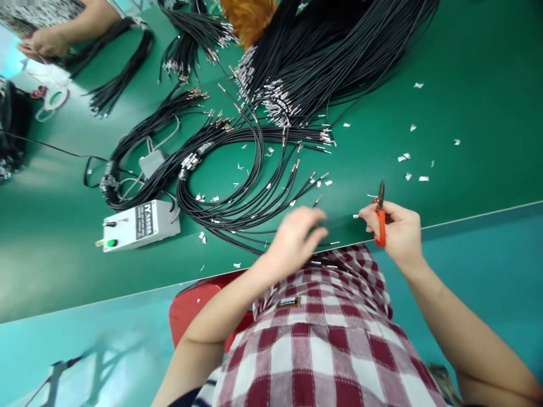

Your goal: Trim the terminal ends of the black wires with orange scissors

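My right hand (pixel 399 230) grips a small pair of scissors (pixel 380 220) with orange handles, their dark blades pointing away from me. Its thumb and forefinger are close together beside a small white scrap (pixel 355 216). My left hand (pixel 299 233), slightly blurred, hovers over the table's near edge with thumb and fingers apart and nothing visible between them. Beneath and beyond it fan out the loose ends of a looped bundle of black cables (pixel 237 212). Several cable ends show bare copper tips. More black cables (pixel 324 263) hang over the edge at my lap.
A white control box (pixel 142 226) with a green button stands at left. Large piles of black cables (pixel 339 51) lie at the back. White scraps (pixel 405 157) dot the green table (pixel 475 102). Another person's hand (pixel 46 44) is at upper left, near a tape roll (pixel 56 99).
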Action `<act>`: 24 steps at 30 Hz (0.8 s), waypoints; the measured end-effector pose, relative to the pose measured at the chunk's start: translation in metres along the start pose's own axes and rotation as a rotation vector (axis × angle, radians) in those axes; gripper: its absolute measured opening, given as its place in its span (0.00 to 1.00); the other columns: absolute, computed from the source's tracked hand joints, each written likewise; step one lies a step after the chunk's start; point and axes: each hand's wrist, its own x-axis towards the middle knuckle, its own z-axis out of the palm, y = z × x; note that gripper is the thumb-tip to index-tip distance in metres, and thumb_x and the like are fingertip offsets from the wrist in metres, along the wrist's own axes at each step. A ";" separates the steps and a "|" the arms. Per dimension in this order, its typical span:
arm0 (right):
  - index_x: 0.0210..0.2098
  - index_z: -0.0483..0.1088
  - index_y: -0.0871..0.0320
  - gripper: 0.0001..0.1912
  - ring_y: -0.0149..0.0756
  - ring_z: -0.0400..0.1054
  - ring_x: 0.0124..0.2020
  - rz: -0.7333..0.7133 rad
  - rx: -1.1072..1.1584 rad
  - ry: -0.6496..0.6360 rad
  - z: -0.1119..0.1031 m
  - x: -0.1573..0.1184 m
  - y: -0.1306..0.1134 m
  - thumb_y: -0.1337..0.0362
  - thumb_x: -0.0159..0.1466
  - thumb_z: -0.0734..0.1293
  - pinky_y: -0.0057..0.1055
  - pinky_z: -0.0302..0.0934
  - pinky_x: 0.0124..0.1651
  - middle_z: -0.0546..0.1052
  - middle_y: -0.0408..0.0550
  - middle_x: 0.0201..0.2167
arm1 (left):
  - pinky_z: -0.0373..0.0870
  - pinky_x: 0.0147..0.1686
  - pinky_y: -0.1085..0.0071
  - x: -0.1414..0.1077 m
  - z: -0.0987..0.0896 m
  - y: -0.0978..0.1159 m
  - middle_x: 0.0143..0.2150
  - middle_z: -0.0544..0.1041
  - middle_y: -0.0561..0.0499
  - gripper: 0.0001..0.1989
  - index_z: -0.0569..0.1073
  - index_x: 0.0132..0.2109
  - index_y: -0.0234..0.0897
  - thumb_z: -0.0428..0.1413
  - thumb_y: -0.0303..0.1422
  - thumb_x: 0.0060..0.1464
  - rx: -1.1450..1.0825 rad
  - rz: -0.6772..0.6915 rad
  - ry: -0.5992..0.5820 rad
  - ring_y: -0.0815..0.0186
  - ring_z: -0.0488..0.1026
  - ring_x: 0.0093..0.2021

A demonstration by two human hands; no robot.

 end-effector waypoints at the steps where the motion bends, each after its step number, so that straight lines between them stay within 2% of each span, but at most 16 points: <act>1: 0.27 0.73 0.56 0.17 0.30 0.61 0.20 0.028 0.029 -0.003 -0.001 -0.002 0.002 0.49 0.57 0.73 0.29 0.56 0.23 0.69 0.40 0.19 | 0.70 0.46 0.61 -0.012 0.010 0.007 0.43 0.74 0.45 0.07 0.70 0.46 0.37 0.56 0.30 0.61 0.097 0.013 -0.184 0.59 0.71 0.44; 2: 0.27 0.74 0.56 0.16 0.30 0.61 0.20 0.045 0.057 -0.009 0.000 -0.005 0.003 0.49 0.58 0.73 0.29 0.57 0.23 0.69 0.41 0.19 | 0.70 0.45 0.60 -0.022 0.018 0.013 0.43 0.74 0.43 0.05 0.71 0.44 0.36 0.54 0.27 0.61 0.198 -0.017 -0.264 0.57 0.71 0.44; 4: 0.32 0.75 0.56 0.14 0.30 0.62 0.23 0.059 0.120 -0.035 0.004 -0.012 0.004 0.51 0.59 0.73 0.29 0.59 0.27 0.71 0.42 0.23 | 0.68 0.43 0.60 -0.035 0.026 0.019 0.41 0.74 0.43 0.03 0.70 0.40 0.36 0.51 0.27 0.62 0.239 -0.069 -0.309 0.57 0.70 0.42; 8: 0.38 0.74 0.55 0.15 0.33 0.68 0.31 0.130 0.309 -0.201 0.018 -0.024 -0.001 0.54 0.57 0.75 0.32 0.64 0.36 0.75 0.44 0.31 | 0.68 0.36 0.69 -0.037 0.014 0.022 0.37 0.74 0.49 0.05 0.67 0.45 0.38 0.47 0.31 0.66 -0.082 -0.202 -0.186 0.66 0.70 0.34; 11: 0.36 0.72 0.55 0.14 0.34 0.70 0.32 0.217 0.487 -0.304 0.031 -0.028 -0.011 0.57 0.55 0.76 0.32 0.65 0.38 0.76 0.43 0.31 | 0.69 0.38 0.70 -0.033 0.002 0.027 0.40 0.77 0.48 0.08 0.69 0.48 0.38 0.48 0.31 0.66 -0.187 -0.198 -0.106 0.66 0.73 0.37; 13: 0.35 0.71 0.54 0.13 0.33 0.69 0.31 0.255 0.592 -0.317 0.038 -0.028 -0.015 0.60 0.54 0.76 0.32 0.65 0.38 0.75 0.42 0.30 | 0.70 0.40 0.70 -0.033 0.001 0.030 0.41 0.78 0.46 0.07 0.72 0.46 0.38 0.49 0.31 0.65 -0.176 -0.176 -0.059 0.65 0.75 0.39; 16: 0.34 0.70 0.53 0.14 0.32 0.70 0.31 0.291 0.707 -0.314 0.048 -0.031 -0.014 0.62 0.53 0.77 0.31 0.66 0.40 0.76 0.41 0.30 | 0.71 0.38 0.71 -0.036 0.004 0.032 0.36 0.78 0.49 0.07 0.73 0.41 0.38 0.50 0.31 0.65 -0.201 -0.237 0.035 0.67 0.76 0.35; 20: 0.34 0.69 0.54 0.15 0.33 0.71 0.33 0.303 0.682 -0.314 0.058 -0.042 -0.005 0.62 0.51 0.78 0.32 0.67 0.42 0.76 0.42 0.32 | 0.71 0.31 0.74 -0.039 0.009 0.031 0.30 0.76 0.52 0.06 0.73 0.41 0.38 0.52 0.34 0.64 -0.318 -0.347 0.176 0.70 0.73 0.27; 24: 0.34 0.70 0.53 0.15 0.32 0.68 0.30 0.341 0.725 -0.288 0.059 -0.044 -0.007 0.60 0.52 0.78 0.31 0.67 0.37 0.75 0.42 0.31 | 0.71 0.31 0.74 -0.037 0.006 0.032 0.33 0.78 0.50 0.04 0.74 0.40 0.38 0.55 0.32 0.62 -0.293 -0.274 0.203 0.69 0.75 0.29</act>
